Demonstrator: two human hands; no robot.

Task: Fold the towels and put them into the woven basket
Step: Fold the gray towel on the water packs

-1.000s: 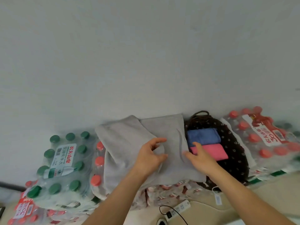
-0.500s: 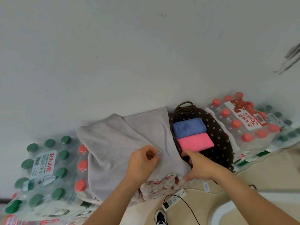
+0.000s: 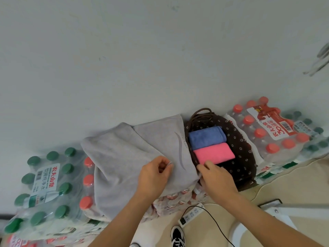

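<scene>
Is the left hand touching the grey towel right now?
Touching. The head view shows the left hand pinching a fold of the grey towel between thumb and fingers, with no gap visible.
</scene>
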